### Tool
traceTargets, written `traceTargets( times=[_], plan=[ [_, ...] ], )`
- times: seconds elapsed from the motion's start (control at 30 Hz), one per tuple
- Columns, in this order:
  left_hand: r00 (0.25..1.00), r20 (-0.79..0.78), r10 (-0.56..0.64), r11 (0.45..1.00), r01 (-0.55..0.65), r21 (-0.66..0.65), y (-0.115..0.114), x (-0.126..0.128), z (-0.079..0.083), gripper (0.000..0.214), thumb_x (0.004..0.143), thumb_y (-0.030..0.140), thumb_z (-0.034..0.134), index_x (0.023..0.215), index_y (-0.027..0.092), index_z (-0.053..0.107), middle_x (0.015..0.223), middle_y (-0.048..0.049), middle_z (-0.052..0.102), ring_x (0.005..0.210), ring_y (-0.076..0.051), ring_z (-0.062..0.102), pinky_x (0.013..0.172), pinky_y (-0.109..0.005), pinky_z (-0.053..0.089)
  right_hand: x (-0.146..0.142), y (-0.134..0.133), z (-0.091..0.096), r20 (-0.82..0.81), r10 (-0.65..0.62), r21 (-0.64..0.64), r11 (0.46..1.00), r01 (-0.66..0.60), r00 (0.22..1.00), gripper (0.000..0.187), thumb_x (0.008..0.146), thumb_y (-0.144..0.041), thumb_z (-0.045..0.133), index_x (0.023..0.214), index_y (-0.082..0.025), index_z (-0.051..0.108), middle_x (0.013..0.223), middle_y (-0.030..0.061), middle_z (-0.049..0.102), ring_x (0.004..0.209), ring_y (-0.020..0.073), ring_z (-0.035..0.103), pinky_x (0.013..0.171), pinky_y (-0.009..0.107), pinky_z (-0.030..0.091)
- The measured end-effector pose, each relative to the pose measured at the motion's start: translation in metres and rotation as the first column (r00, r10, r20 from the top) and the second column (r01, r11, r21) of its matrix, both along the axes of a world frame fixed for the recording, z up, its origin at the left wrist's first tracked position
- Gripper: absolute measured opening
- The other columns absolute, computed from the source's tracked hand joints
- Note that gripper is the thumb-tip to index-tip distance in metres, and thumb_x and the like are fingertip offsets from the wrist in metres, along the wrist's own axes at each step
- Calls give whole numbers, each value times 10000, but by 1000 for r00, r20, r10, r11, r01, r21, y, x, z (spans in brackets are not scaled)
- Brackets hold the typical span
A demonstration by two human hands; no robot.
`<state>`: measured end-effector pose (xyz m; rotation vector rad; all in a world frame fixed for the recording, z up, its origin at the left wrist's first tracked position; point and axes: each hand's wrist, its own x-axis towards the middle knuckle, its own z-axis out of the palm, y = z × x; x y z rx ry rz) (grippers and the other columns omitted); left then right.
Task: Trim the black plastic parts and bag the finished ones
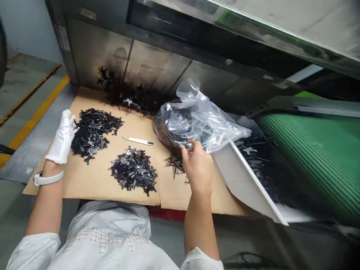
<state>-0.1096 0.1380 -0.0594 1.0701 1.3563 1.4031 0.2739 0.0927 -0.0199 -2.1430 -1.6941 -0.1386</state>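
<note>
My left hand (62, 135), in a white glove, is at the left edge of a spread pile of small black plastic parts (94, 131). A dark piece shows at its closed fingertips, partly hidden by the glove. My bare right hand (199, 165) is over the near rim of a round brown basket (162, 129), its thumb and forefinger loosely bent with a gap between them. A clear plastic bag (213, 123) lines the basket and spills over its right side, with dark contents under the film. Between my hands lies a second pile of black parts (133, 170).
A slim light-coloured craft knife (137, 141) lies on the cardboard (118, 197). Tangled black pieces (132, 95) are heaped along the back panel. To the right stand a white-walled tray (253, 180) with black pieces and a ribbed green conveyor belt (315, 150).
</note>
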Motion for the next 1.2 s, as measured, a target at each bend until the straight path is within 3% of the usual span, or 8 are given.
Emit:
traceTargets(
  times=[0.17, 0.33, 0.57, 0.77, 0.93, 1.07, 1.13, 1.2],
  plan=[
    [962, 271, 22, 999, -9, -49, -6, 5, 17, 863, 833, 799, 165, 1541, 307, 215, 1641, -43, 155, 1499, -217, 209, 1231, -393, 218, -80, 69, 36, -12, 450, -142, 883, -447, 893, 248, 939, -319, 516, 1102, -166, 624, 872, 102, 715, 825, 256, 656, 703, 316, 431],
    [946, 316, 72, 997, -69, -21, -8, 7, 16, 697, 900, 704, 247, 1475, 325, 352, 1636, -26, 192, 1498, -201, 215, 1238, -402, 190, -156, 152, 40, -21, 629, -185, 761, -622, 777, 190, 921, -278, 518, 1007, -185, 660, 942, 115, 707, 887, 264, 648, 771, 342, 459],
    [893, 362, 268, 956, -292, 12, -11, 9, 18, 370, 834, 321, 603, 1170, 176, 547, 1342, -135, 592, 1207, -194, 603, 1118, -354, 408, -230, 270, 39, -32, 653, 60, 757, -651, 756, 388, 876, -188, 556, 1259, -128, 543, 1266, 187, 588, 1170, 310, 539, 995, 449, 417],
    [913, 310, 265, 963, -270, -27, -32, -1, 28, 369, 815, 413, 628, 1092, 172, 593, 1198, -103, 657, 1081, -189, 645, 1044, -353, 455, -248, 335, 41, -390, 613, 62, 762, -645, 687, 29, 776, -158, 655, 770, -165, 627, 909, 108, 694, 962, 253, 608, 908, 404, 458],
    [887, 356, 294, 950, -314, -3, -34, -8, 28, 342, 760, 407, 676, 1006, 177, 612, 1083, -68, 683, 998, -171, 655, 987, -320, 470, -226, 334, 64, -536, 660, 368, 744, -558, 526, 51, 851, -210, 551, 822, -172, 569, 806, 41, 649, 768, 125, 582, 734, 263, 468],
    [870, 428, 244, 964, -264, -13, -26, 2, 34, 266, 820, 349, 627, 1007, 161, 604, 1038, -66, 685, 899, -141, 671, 912, -278, 497, -210, 281, 80, -540, 744, 519, 662, -541, 393, 111, 878, -243, 549, 953, -164, 571, 847, 12, 620, 759, 84, 599, 701, 222, 475],
    [836, 516, 187, 980, -194, -42, -21, 11, 38, 262, 884, 375, 546, 1017, 155, 595, 1004, -73, 691, 800, -131, 680, 807, -264, 528, -207, 235, 77, -487, 815, 557, 567, -608, 314, 135, 857, -277, 618, 965, -198, 597, 866, 0, 622, 808, 104, 625, 741, 244, 506],
    [796, 596, 111, 994, -84, -72, -17, 20, 44, 349, 934, 450, 449, 1044, 151, 592, 962, -82, 694, 695, -129, 673, 674, -253, 538, -205, 184, 66, -338, 930, 623, 337, -706, 145, 130, 865, -278, 637, 980, -220, 618, 1009, 36, 633, 921, 143, 636, 804, 300, 532]
  ],
)
